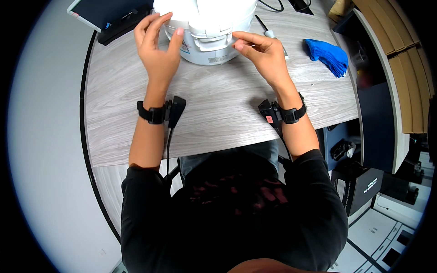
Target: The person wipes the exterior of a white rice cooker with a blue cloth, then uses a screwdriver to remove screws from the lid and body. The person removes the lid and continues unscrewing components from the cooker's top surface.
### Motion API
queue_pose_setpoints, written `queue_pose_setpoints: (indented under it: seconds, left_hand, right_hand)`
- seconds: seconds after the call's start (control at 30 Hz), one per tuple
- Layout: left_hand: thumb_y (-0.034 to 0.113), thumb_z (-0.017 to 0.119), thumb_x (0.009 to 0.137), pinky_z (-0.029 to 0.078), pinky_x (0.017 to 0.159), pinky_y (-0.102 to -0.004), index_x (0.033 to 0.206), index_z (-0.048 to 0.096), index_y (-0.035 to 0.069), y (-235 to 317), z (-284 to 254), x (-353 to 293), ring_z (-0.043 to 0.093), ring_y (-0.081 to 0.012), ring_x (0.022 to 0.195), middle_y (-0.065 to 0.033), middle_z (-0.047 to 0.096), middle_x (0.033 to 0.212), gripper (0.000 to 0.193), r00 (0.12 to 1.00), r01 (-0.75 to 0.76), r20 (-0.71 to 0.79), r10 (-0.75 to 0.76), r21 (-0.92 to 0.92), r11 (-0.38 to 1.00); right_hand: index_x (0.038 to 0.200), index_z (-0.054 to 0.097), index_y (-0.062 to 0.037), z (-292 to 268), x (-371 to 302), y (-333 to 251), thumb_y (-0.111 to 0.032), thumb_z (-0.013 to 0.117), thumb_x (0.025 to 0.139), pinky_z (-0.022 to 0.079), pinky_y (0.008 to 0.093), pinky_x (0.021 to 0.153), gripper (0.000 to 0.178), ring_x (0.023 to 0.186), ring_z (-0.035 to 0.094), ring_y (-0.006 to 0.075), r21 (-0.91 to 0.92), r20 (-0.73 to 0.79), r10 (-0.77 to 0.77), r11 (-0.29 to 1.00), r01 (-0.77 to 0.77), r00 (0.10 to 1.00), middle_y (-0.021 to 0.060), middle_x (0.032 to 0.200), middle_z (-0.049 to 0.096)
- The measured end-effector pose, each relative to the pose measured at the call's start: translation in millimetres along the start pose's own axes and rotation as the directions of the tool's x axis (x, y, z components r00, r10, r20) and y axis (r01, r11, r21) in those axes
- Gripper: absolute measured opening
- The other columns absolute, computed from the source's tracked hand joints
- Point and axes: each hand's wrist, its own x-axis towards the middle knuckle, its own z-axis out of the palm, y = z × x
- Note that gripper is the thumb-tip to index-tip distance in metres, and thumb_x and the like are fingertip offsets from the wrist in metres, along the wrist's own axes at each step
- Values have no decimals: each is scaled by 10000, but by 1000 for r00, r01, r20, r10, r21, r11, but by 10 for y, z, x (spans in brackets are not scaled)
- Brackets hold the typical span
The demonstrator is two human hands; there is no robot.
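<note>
A white lidded plastic bucket (pixel 195 57) stands at the table's far edge, its top cut off by the picture's upper rim. Its front latch (pixel 213 41) faces me. Over the left part of the lid is my left hand (pixel 157 50), open, thumb and fingers spread, the fingertips at the lid's edge. My right hand (pixel 266 54) is by the latch's right side, thumb and index finger a little apart and their tips at or very near it. Its other fingers are partly hidden. Neither hand is seen to hold anything.
Right of the bucket lies a tool with a pale handle (pixel 270 34), partly behind my right hand. A folded blue cloth (pixel 327 55) rests farther right, near a shelf unit (pixel 382 68). A dark screen (pixel 109 13) stands at the far left. Black wrist straps with devices (pixel 176 111) trail cables.
</note>
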Motion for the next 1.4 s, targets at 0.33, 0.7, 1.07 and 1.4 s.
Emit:
queue_pose_setpoints:
  seconds: [0.33,0.7,1.07,1.4]
  left_hand:
    - [131,804,857,521,788,-261,1073,744,73,212,37,-490,638,-143,959,-54,667,1057,232,960,253,104,-259,71,965]
    - [29,733,906,541,817,-237,1098,698,-13,183,134,-513,640,-115,982,-69,681,1042,200,868,496,98,-486,-195,846]
    - [30,758,888,520,807,-219,1040,716,4,59,94,-501,632,-94,899,-20,656,971,160,847,530,154,-508,-308,790]
    - [-41,724,888,543,850,-242,1039,686,-4,21,0,-511,651,-117,953,-46,679,990,160,872,490,253,-420,-422,763]
  right_hand:
    - [1134,742,-29,99,-20,3,-99,735,913,560,254,799,231,841,698,123,134,-57,55,990,-47,997,75,915,751]
    - [950,738,13,275,88,56,-61,786,864,507,192,678,123,734,623,59,126,-220,18,992,10,975,37,832,721]
    - [958,732,6,255,96,100,-26,771,868,519,192,691,103,758,637,61,171,-183,-13,984,45,983,45,860,728]
    - [954,722,2,157,81,226,36,759,851,549,209,759,115,847,652,83,215,-81,-135,965,149,988,39,922,708]
